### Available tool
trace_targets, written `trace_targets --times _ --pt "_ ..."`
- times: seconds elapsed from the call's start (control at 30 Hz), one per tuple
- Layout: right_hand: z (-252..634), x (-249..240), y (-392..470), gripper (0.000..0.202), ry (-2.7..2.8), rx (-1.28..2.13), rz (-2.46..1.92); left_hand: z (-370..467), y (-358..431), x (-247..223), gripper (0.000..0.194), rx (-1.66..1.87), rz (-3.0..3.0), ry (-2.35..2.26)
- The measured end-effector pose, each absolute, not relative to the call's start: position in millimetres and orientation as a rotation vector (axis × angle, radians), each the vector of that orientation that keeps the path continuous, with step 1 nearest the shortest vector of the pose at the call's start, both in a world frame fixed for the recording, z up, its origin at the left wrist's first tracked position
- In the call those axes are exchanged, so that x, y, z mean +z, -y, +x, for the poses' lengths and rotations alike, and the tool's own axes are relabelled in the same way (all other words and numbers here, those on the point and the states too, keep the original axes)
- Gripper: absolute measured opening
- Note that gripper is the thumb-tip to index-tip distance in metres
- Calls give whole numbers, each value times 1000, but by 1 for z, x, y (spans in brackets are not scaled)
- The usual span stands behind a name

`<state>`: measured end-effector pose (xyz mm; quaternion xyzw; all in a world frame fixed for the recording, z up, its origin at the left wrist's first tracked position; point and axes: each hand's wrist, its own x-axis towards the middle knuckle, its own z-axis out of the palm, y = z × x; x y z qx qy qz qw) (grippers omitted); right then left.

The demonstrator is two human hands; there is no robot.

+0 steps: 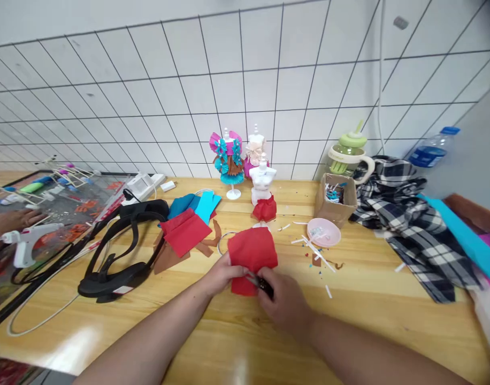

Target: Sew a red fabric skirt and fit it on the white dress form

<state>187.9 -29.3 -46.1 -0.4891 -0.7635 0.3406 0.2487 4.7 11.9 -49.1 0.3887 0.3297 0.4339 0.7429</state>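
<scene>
A sheet of red crepe paper is pinched by its left edge in my left hand. My right hand is closed round the dark handles of a pair of scissors, whose blades lie at the lower part of the red sheet. Just beyond the sheet stands a small white mannequin wearing a red skirt. Two more dressed mannequins are behind it, one in magenta, brown and blue ruffles, the other with a beige top.
Folded red paper, blue paper and a black head strap lie left. To the right are a pink dish, white scraps, a cardboard box, a green-lidded cup and a plaid cloth. Another person's hand is far left, near a glue gun.
</scene>
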Motion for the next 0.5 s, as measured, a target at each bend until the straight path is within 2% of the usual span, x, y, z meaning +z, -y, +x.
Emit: trace_targets --times 0.33,0.5 --pt "184 -41 26 7 2149 980 -1300 -10 -12 -48 46 917 814 -683" --pt "186 -40 24 6 2111 1012 -1272 -4 -12 -46 37 987 779 -706"
